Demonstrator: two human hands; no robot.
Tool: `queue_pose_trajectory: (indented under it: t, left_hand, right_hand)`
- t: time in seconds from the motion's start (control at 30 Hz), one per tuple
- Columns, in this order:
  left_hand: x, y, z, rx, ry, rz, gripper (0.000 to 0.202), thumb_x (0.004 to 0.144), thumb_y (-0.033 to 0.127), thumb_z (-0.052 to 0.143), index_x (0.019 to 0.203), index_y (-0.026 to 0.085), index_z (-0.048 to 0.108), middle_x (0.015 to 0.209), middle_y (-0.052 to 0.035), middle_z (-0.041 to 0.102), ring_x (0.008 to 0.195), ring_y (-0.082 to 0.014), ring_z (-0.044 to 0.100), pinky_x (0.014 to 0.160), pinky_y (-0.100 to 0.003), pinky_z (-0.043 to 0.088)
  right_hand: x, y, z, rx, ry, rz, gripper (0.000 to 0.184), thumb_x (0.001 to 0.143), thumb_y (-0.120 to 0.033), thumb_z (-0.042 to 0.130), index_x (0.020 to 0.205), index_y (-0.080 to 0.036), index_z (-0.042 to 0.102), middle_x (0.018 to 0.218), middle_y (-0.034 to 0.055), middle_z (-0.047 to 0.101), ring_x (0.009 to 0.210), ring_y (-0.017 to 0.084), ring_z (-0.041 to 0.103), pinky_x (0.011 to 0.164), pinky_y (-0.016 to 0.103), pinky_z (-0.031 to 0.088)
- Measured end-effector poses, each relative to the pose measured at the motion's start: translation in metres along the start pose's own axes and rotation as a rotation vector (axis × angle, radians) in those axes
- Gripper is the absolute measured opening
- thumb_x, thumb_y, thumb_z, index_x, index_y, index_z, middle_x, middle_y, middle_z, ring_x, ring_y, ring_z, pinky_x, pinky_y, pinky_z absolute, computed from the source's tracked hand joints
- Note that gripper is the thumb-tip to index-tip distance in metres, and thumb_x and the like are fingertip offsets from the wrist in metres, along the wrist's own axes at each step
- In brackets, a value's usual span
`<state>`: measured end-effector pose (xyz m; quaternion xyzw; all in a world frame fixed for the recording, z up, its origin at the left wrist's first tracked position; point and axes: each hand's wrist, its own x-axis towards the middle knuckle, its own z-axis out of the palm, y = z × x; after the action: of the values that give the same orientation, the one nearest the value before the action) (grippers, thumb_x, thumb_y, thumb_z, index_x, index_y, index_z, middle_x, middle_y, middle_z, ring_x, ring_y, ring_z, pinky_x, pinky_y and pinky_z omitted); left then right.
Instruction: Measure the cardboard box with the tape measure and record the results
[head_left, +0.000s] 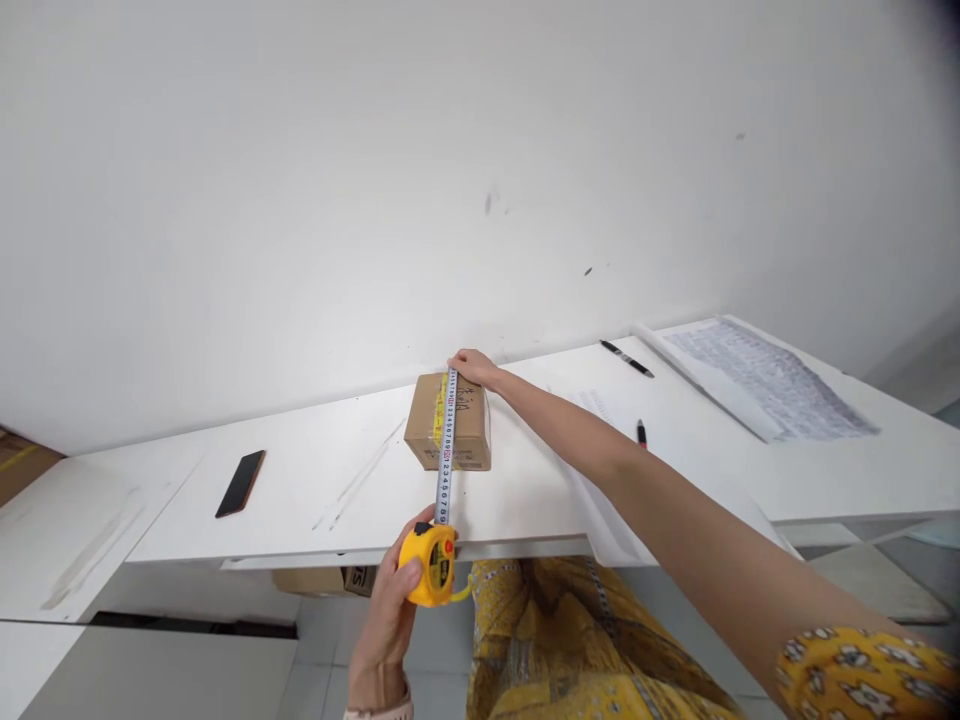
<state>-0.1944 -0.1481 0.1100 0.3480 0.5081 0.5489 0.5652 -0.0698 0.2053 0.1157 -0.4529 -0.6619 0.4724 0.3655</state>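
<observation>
A small cardboard box (pixel 470 425) with yellow tape and handwriting on top stands on the white table (pixel 315 450). Across its top, from the far edge toward me, runs the blade (pixel 444 490) of a tape measure. My left hand (pixel 390 600) is wrapped round the yellow tape measure case (pixel 429 565), just off the table's front edge. At the box's far edge, my right hand (pixel 474 367) pinches the blade's end against the box. The fingertips there are partly hidden.
A phone (pixel 241 483) lies on the left. Toward the right are a black pen (pixel 627 358), a second pen (pixel 641 433) partly behind my right arm, and handwritten sheets (pixel 765 375). The wall (pixel 375 200) rises behind the table. Another carton (pixel 311 581) sits below.
</observation>
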Motion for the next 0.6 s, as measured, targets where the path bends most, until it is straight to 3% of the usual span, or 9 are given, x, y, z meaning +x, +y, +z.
queue_pose_trajectory:
  t: [0.2, 0.43, 0.6]
  left_hand:
    - [-0.015, -0.015, 0.013, -0.098, -0.020, -0.055, 0.083, 0.065, 0.053, 0.081, 0.138, 0.021, 0.057, 0.115, -0.0145, 0.068, 0.072, -0.0204, 0.062, 0.066, -0.031, 0.053]
    - [-0.016, -0.036, 0.022, -0.150, 0.054, -0.028, 0.076, 0.064, 0.050, 0.082, 0.131, 0.020, 0.063, 0.124, -0.0153, 0.066, 0.095, -0.0310, 0.065, 0.077, -0.036, 0.054]
    - [-0.011, -0.035, 0.023, -0.106, 0.126, -0.042, 0.071, 0.063, 0.048, 0.083, 0.126, 0.018, 0.066, 0.118, -0.0156, 0.068, 0.096, -0.0304, 0.065, 0.074, -0.034, 0.054]
  right_hand:
    - [-0.005, 0.016, 0.002, 0.128, -0.109, -0.079, 0.018, 0.077, -0.033, 0.061, 0.081, -0.017, 0.068, 0.087, 0.0036, 0.070, 0.076, 0.015, 0.060, 0.068, 0.025, 0.045]
    - [-0.002, 0.025, 0.005, 0.141, -0.064, -0.081, 0.020, 0.074, -0.037, 0.062, 0.074, -0.017, 0.066, 0.078, 0.0028, 0.068, 0.072, 0.016, 0.058, 0.065, 0.027, 0.043]
    - [-0.006, 0.018, 0.005, 0.105, -0.056, -0.091, 0.017, 0.075, -0.033, 0.060, 0.071, -0.017, 0.063, 0.075, 0.0025, 0.066, 0.072, 0.015, 0.056, 0.065, 0.027, 0.042]
